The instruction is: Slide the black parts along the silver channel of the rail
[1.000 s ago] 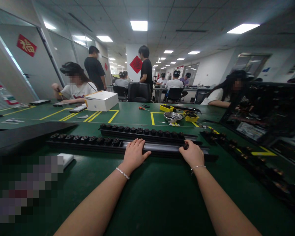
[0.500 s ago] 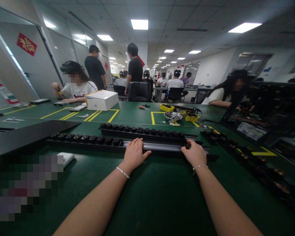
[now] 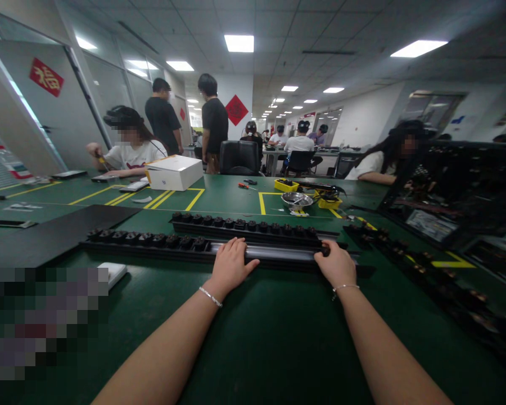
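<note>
A long black rail (image 3: 274, 263) lies across the green table, with a row of black socket-like modules (image 3: 147, 239) in its left half and a shiny grey channel to their right. My left hand (image 3: 231, 261) lies over the rail beside the last module, fingers stretched across it and thumb spread to the right. Farther right, my right hand (image 3: 337, 263) is closed, pinching a small black module (image 3: 324, 248) at the channel; the fingers partly cover it. Just behind lies a second black rail (image 3: 244, 225) filled with similar modules.
More dark modules (image 3: 425, 259) run along the right side. A black open-framed case (image 3: 459, 185) stands behind them. Farther back are a metal bowl (image 3: 297, 200), yellow bins (image 3: 285, 185), a screwdriver (image 3: 244, 186) and a white box (image 3: 175, 171). Co-workers sit across the table.
My right hand has shifted slightly right along the rail, with the small black module. My left hand stays in place. A standing person in the background has moved left.
</note>
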Available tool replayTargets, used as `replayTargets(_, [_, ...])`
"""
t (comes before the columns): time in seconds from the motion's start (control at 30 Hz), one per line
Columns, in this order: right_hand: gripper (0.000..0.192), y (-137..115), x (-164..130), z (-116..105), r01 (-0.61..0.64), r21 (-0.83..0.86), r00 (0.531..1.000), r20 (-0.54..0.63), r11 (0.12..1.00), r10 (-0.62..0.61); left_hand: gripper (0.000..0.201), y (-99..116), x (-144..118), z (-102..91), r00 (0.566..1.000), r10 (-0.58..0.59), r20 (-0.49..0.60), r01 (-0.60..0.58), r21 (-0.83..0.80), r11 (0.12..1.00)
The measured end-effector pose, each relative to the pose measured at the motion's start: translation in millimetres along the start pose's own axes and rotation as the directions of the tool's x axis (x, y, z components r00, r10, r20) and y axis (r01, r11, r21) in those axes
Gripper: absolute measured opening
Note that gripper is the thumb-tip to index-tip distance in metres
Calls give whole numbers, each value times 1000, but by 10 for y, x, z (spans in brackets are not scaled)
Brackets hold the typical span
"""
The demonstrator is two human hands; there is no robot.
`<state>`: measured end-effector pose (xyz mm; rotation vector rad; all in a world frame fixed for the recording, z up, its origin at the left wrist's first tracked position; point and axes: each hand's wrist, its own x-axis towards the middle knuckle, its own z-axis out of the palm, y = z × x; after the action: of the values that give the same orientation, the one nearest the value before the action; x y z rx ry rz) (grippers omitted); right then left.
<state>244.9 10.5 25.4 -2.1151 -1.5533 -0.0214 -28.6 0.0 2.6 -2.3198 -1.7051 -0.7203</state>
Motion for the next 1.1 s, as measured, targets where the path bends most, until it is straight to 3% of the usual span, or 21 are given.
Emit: replayTargets(1.1, [43, 158, 44, 22, -30, -53, 993, -111, 998, 24, 43, -15, 8, 15, 1000, 13, -7, -13, 1, 1000])
